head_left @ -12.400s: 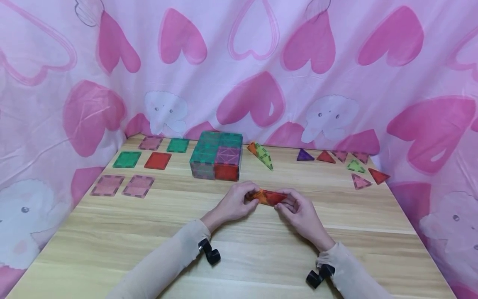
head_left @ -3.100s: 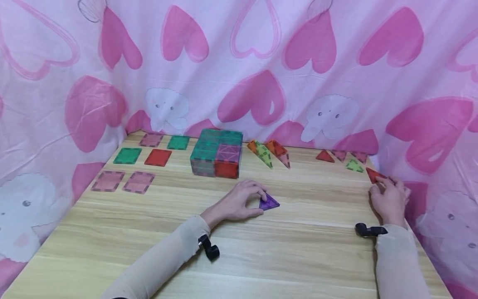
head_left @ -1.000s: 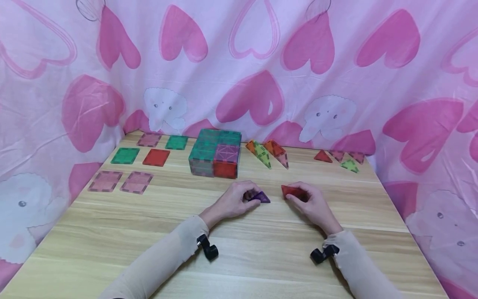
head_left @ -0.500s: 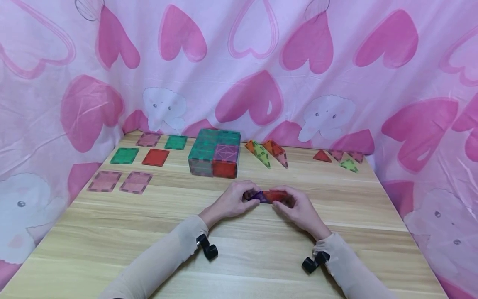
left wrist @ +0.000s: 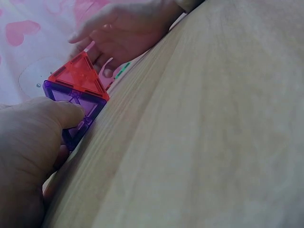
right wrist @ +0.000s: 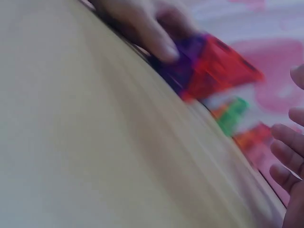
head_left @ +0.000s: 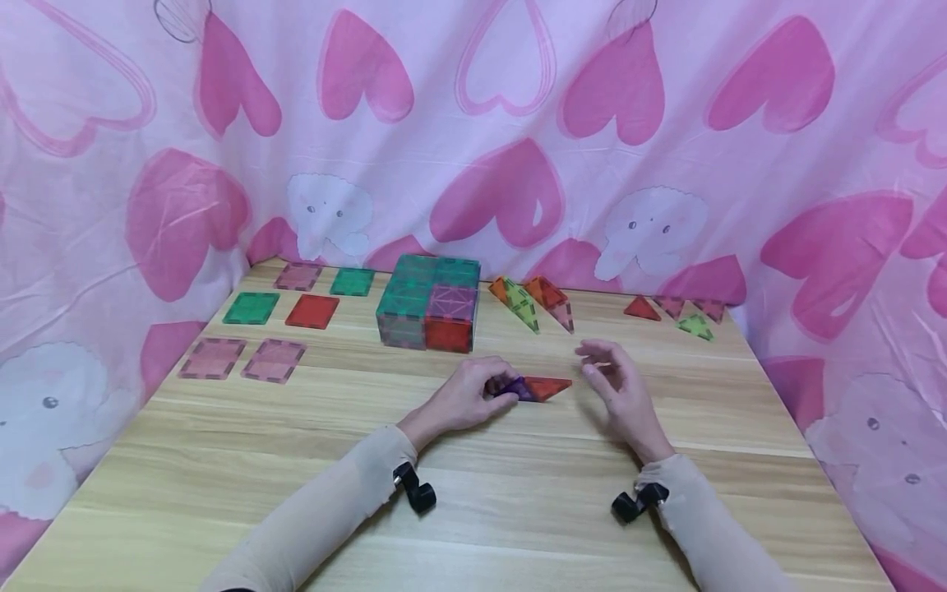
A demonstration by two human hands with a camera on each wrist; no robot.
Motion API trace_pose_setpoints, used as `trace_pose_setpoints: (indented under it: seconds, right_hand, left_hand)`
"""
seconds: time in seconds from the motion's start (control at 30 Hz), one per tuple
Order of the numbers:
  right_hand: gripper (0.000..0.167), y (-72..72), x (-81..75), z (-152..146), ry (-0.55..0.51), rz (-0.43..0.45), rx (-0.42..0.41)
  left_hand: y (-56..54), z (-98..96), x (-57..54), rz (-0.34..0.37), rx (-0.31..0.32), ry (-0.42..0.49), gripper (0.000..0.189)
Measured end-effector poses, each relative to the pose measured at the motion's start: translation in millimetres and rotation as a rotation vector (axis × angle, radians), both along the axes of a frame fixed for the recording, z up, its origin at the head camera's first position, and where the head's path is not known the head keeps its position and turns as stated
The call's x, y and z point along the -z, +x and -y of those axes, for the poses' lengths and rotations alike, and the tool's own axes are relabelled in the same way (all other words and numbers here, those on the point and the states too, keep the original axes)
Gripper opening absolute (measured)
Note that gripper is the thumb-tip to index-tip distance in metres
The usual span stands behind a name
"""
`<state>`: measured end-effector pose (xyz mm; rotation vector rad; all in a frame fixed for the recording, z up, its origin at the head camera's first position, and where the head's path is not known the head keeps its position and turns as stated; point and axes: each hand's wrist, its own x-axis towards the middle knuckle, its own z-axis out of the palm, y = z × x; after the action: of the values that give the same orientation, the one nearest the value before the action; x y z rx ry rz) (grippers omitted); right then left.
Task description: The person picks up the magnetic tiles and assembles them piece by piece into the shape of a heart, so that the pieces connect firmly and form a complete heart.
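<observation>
My left hand (head_left: 462, 396) pinches a purple triangular magnetic tile (left wrist: 92, 105) between thumb and fingers, low over the table. Joined edge to edge to it is a red triangular magnetic tile (head_left: 547, 387), which sticks out to the right of the purple one. The left fingers cover part of the purple tile in the head view. My right hand (head_left: 623, 395) is apart from the pair, to its right, with fingers loosely extended and nothing in them. In the right wrist view the joined red tile (right wrist: 221, 69) looks blurred.
A box of green, pink and red square tiles (head_left: 429, 302) stands at the back middle. Right of it lie two joined triangle pairs, orange-green (head_left: 515, 304) and orange-pink (head_left: 550, 304). Several loose triangles, one red (head_left: 642, 308), lie back right; several square tiles, one red (head_left: 313, 312), lie left.
The right hand took the red triangle from the far right, brought it against the purple one, then let go and drew back rightward. Earlier, an orange-pink pair joined the back row.
</observation>
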<state>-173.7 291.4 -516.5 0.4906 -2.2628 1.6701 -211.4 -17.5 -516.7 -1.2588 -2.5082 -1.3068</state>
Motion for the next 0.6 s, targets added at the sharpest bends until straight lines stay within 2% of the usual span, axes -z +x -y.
trace_pose_setpoints:
  seconds: [0.3, 0.47, 0.6]
  right_hand:
    - [0.044, -21.2, -0.9, -69, -0.024, 0.012, 0.41]
    - [0.05, -26.9, -1.4, -105, -0.056, 0.059, 0.557]
    - [0.062, -27.2, -3.1, -136, -0.011, 0.18, 0.63]
  left_hand:
    - [-1.0, -0.8, 1.1, 0.014, -0.01, -0.01, 0.018]
    - [0.1, -0.5, -2.0, 0.02, -0.018, -0.018, 0.019]
    - [1.1, -0.8, -2.5, 0.012, -0.021, -0.021, 0.019]
